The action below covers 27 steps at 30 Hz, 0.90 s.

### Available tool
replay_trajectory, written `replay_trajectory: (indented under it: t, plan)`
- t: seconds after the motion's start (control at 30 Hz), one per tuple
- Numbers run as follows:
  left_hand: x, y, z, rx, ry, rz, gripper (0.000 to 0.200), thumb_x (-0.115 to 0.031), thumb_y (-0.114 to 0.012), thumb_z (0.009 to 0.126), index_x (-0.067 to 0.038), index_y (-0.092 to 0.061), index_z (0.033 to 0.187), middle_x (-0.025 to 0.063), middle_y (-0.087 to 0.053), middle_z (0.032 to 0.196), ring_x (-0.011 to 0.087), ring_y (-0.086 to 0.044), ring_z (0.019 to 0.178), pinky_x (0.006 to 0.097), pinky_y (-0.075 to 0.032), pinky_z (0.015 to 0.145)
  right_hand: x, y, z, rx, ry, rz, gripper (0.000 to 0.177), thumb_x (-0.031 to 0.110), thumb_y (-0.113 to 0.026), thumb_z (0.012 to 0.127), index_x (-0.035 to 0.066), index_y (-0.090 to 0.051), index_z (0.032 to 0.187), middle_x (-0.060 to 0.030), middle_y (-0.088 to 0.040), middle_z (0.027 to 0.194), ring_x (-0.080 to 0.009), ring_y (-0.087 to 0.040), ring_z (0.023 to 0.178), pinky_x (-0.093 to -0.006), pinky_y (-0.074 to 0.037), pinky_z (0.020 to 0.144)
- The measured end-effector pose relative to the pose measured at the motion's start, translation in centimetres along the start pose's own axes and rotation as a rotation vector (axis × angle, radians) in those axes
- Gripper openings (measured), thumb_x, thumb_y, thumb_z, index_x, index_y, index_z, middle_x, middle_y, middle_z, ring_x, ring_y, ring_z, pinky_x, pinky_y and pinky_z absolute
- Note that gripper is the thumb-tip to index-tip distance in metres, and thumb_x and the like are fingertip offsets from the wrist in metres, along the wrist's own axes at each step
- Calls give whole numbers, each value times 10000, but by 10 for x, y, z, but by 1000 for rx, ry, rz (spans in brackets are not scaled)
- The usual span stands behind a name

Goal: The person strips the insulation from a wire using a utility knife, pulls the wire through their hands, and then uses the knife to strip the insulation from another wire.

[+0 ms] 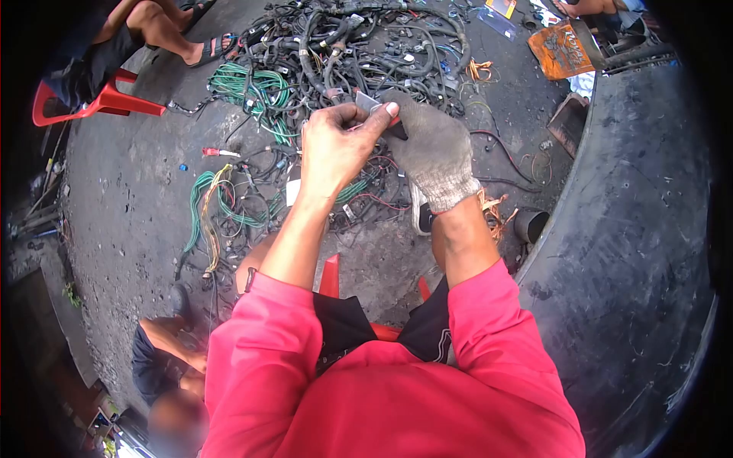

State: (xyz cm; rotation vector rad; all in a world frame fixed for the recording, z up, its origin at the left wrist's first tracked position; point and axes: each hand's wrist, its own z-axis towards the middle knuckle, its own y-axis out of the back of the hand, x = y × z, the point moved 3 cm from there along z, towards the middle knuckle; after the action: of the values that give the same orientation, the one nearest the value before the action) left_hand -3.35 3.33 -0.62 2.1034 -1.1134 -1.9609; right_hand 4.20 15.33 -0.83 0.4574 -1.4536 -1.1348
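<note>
My left hand (340,145) is bare and closed, its thumb and fingers pinching a flat grey blade-like piece (367,102). Right beside it, my right hand (437,145) wears a dirty grey knitted glove with its fingers curled. Something red and dark shows between the two hands, too small to identify. What the gloved fingers hold is mostly hidden. Beyond the hands lies a large heap of black wire harnesses (321,49), with a coil of green wire (248,88) at its left side.
A person sits on a red chair (99,103) at upper left; another is at lower left. Someone's limbs show at upper right near an orange container (561,52). A dark curved surface (634,229) borders the right. Green wires (200,210) and a metal can (532,226) lie on the ground.
</note>
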Motion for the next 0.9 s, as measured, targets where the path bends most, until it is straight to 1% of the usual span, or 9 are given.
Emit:
replay_trajectory:
  t: [0.03, 0.1, 0.33, 0.4, 0.53, 0.63, 0.7, 0.83, 0.9]
  plan:
    - [3, -1, 0, -1, -1, 0, 426, -408, -733, 776, 15, -701, 738, 70, -576, 525, 108, -513, 501, 298, -431, 524, -1, -2, -1, -1, 1, 0, 302, 226, -641, 791, 163, -626, 1087, -118, -683, 842, -315, -669, 794, -438, -525, 678]
    - [4, -2, 0, 10, -88, -46, 387, -371, -715, 827, 9, -705, 752, -34, -485, 528, 48, -403, 531, 260, -296, 484, -4, -5, -2, -72, 30, -12, 290, 238, -643, 790, 160, -628, 1068, -119, -680, 842, -321, -665, 799, -448, -521, 675]
    - [18, 3, 9, 133, -2, -193, 263, -262, -705, 845, -4, -722, 790, -44, -530, 580, 35, -387, 528, 244, -277, 476, -2, 1, 0, 0, -78, -41, 236, 264, -652, 785, 135, -634, 982, -143, -671, 823, -342, -659, 799, -459, -513, 678]
    - [23, 4, 12, 174, 14, -443, 203, -202, -693, 851, -2, -723, 850, -35, -576, 636, 31, -400, 535, 234, -280, 477, -7, 2, 0, -4, -91, -38, 259, 219, -688, 746, 112, -624, 973, -164, -657, 818, -363, -648, 786, -452, -505, 665]
    - [20, 1, 9, 176, 14, -301, 168, -172, -692, 851, -8, -722, 877, -27, -609, 678, 28, -419, 543, 224, -286, 480, -8, 0, 0, 33, -115, -72, 248, 223, -683, 756, 110, -630, 971, -171, -656, 821, -362, -647, 794, -447, -506, 669]
    - [20, 0, 10, 125, -40, -367, 184, -191, -704, 844, -9, -721, 859, -31, -595, 669, 31, -419, 544, 228, -285, 486, -5, -2, 0, -20, -77, -62, 247, 236, -680, 769, 99, -625, 967, -168, -656, 815, -363, -647, 792, -448, -505, 667]
    - [18, 2, 8, 122, 54, -307, 213, -216, -714, 839, -3, -715, 830, -31, -587, 670, 40, -430, 565, 230, -296, 505, -4, -3, 0, -30, -69, -80, 248, 250, -683, 777, 89, -619, 956, -164, -655, 805, -367, -647, 776, -453, -504, 657]
    - [15, -4, 5, 95, 35, -273, 240, -239, -713, 840, -3, -708, 797, -39, -571, 650, 47, -422, 575, 229, -302, 521, -2, -3, 1, 20, -97, -46, 244, 252, -681, 783, 84, -613, 947, -162, -653, 795, -370, -647, 764, -458, -502, 647]
    - [17, -4, 7, 68, 25, -158, 251, -245, -704, 850, -6, -702, 774, -41, -563, 629, 48, -414, 580, 232, -311, 527, -4, -4, 1, 11, -110, -43, 249, 259, -689, 776, 87, -615, 941, -163, -652, 790, -367, -648, 766, -451, -505, 645]
